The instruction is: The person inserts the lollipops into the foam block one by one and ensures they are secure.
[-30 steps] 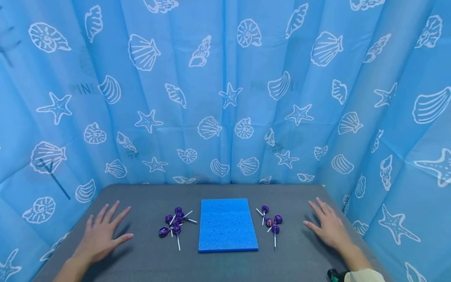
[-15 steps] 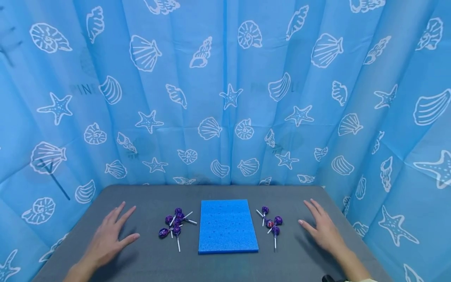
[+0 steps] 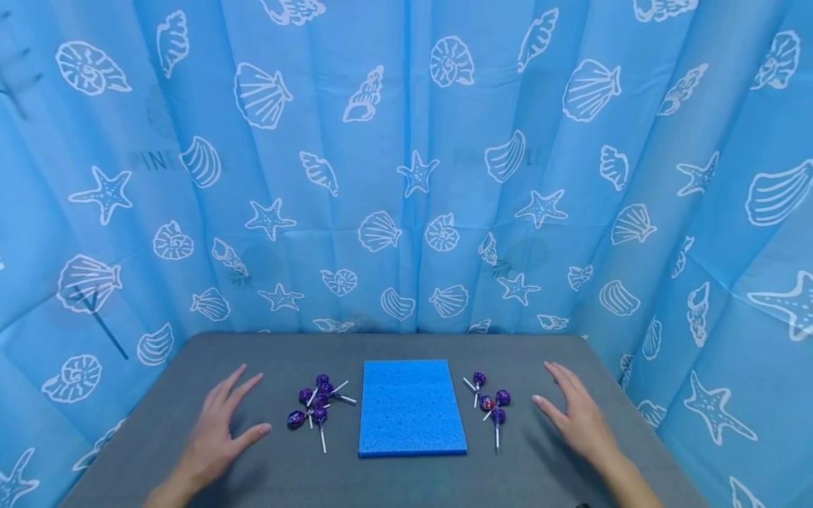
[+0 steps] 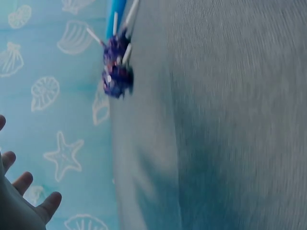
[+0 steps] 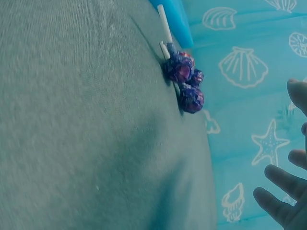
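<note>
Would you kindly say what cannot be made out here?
Head: print on the purple-wrapped round lollipops, too small.
Head: full dark lettering on the blue shell-patterned fabric curtain, too faint.
Left wrist: rest of the bare left hand, cut by left edge.
Right wrist: most of the flat blue foam slab, cut by top edge.

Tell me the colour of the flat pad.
The flat pad is blue, seen best in the head view.

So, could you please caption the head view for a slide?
Between the left hand and right hand, purple-wrapped lollipops lie on both sides of a blue foam pad on a gray table.
</note>
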The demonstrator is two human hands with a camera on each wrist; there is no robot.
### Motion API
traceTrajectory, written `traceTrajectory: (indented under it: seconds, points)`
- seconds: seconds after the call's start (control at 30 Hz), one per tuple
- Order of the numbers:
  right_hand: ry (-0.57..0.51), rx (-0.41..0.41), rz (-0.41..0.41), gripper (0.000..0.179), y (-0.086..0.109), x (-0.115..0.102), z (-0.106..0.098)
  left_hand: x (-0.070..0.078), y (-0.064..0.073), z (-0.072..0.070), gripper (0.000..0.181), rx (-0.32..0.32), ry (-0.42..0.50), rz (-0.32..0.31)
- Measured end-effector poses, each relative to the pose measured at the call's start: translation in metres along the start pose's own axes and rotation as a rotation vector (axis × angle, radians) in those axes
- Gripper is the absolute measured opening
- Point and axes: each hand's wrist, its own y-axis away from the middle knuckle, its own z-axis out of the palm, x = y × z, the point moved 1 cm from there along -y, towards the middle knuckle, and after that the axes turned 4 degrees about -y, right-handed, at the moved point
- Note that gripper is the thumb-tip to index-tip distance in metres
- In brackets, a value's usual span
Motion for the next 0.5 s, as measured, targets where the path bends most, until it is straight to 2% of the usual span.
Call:
traceTrajectory:
  seconds: [0.27, 0.5]
  points:
    - [-0.031, 0.022, 0.005, 0.061, 0.001, -0.005, 0.013, 0.026, 0.003, 0.013, 0.063, 0.041, 0.176, -0.028]
    - [-0.074, 0.106, -0.051, 0.054, 0.003, -0.009, 0.026, 0.042, 0.008, 0.034, 0.058, 0.074, 0.303, -0.035]
